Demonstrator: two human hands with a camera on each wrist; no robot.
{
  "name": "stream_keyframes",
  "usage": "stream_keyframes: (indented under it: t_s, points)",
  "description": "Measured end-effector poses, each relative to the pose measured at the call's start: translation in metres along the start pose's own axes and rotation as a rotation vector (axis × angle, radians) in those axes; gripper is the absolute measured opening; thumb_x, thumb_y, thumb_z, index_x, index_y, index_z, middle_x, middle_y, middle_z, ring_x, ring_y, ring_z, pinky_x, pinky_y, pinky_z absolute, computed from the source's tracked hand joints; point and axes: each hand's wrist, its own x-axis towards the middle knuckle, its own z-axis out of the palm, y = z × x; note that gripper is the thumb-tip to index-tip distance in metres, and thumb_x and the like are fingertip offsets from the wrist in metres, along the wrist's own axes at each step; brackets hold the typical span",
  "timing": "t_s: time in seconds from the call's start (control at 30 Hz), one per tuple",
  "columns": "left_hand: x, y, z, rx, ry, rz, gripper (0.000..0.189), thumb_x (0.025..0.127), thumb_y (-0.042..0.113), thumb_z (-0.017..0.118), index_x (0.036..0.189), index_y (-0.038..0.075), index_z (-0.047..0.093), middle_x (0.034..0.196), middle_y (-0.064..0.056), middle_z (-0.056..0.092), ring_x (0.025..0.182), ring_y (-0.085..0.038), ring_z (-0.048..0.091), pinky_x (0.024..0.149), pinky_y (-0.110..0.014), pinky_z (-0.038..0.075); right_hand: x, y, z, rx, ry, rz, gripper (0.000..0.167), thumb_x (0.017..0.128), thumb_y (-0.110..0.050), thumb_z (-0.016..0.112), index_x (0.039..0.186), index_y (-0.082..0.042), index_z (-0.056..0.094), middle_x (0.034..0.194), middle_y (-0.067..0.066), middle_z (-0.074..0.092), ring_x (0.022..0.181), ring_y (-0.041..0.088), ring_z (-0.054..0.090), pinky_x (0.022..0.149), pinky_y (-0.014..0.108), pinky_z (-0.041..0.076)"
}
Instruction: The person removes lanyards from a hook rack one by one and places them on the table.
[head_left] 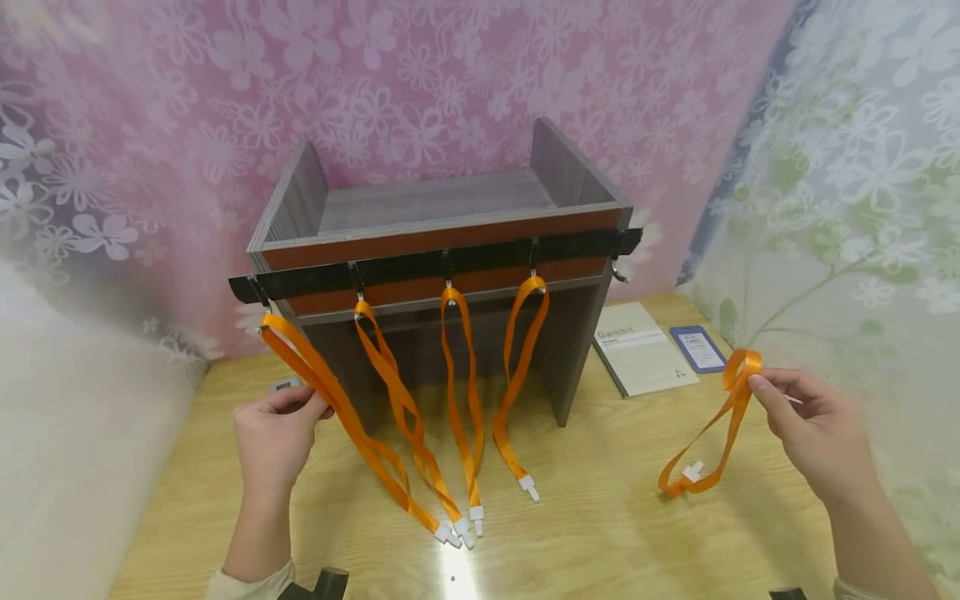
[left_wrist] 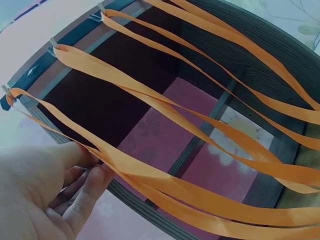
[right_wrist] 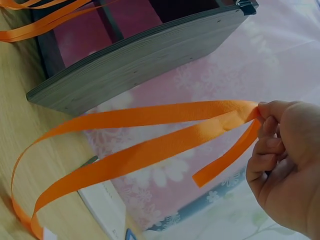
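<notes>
My left hand (head_left: 273,437) pinches the edge of the leftmost orange lanyard (head_left: 330,387) between thumb and fingers, a little below its hook. That lanyard hangs from a black hook rail (head_left: 405,272) and its white clip (head_left: 447,534) hangs low in front. Beside it, three more orange lanyards, such as the rightmost one (head_left: 517,379), hang on their own hooks. Out to the right, my right hand (head_left: 821,429) grips a separate orange lanyard (right_wrist: 135,154) near one end. Its loop dangles over the table, and a short tail shows below my fingers in the right wrist view.
The rail is fixed across a grey wooden shelf unit (head_left: 442,200). At its right end, a silver hook (head_left: 619,272) carries no lanyard. A pale notebook (head_left: 645,350) and a blue card holder (head_left: 697,348) lie on the wooden table (head_left: 600,517). Flower-patterned walls stand close behind and right.
</notes>
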Motion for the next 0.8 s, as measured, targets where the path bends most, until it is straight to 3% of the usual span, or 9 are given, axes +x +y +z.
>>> stream_keyframes:
  t_s: [0.17, 0.4, 0.63, 0.8]
  points:
    - [-0.002, -0.002, 0.001, -0.006, -0.022, -0.01, 0.024, 0.083, 0.021, 0.082, 0.092, -0.002, 0.08, 0.06, 0.012, 0.071, 0.057, -0.009, 0.069, 0.043, -0.023, 0.044, -0.014, 0.008, 0.004, 0.056, -0.045, 0.055, 0.008, 0.097, -0.005, 0.064, 0.099, 0.0, 0.069, 0.065, -0.012, 0.06, 0.04, 0.016, 0.038, 0.037, 0.032, 0.028]
    - [-0.002, -0.005, 0.0, 0.005, -0.008, 0.01, 0.025, 0.085, 0.018, 0.081, 0.095, -0.004, 0.079, 0.061, 0.013, 0.071, 0.062, -0.006, 0.071, 0.05, -0.022, 0.049, -0.025, 0.015, 0.01, 0.109, -0.093, 0.146, 0.019, 0.099, -0.013, 0.062, 0.111, 0.001, 0.066, 0.078, -0.007, 0.073, 0.047, 0.016, 0.061, 0.046, 0.024, 0.052]
    - [-0.001, -0.004, 0.0, -0.011, 0.018, 0.019, 0.02, 0.083, 0.018, 0.082, 0.089, -0.002, 0.08, 0.058, 0.013, 0.07, 0.059, -0.008, 0.069, 0.046, -0.022, 0.046, -0.028, 0.017, 0.017, 0.225, 0.005, 0.233, 0.019, 0.098, -0.019, 0.065, 0.11, -0.005, 0.069, 0.085, -0.009, 0.078, 0.055, 0.016, 0.069, 0.053, 0.023, 0.057]
    - [-0.001, -0.004, 0.0, -0.01, 0.025, 0.02, 0.021, 0.083, 0.02, 0.083, 0.088, -0.001, 0.08, 0.058, 0.013, 0.07, 0.058, -0.008, 0.068, 0.045, -0.022, 0.045, -0.032, 0.023, 0.024, 0.309, 0.032, 0.256, 0.019, 0.097, -0.018, 0.066, 0.11, -0.004, 0.069, 0.087, -0.008, 0.078, 0.057, 0.016, 0.07, 0.054, 0.023, 0.057]
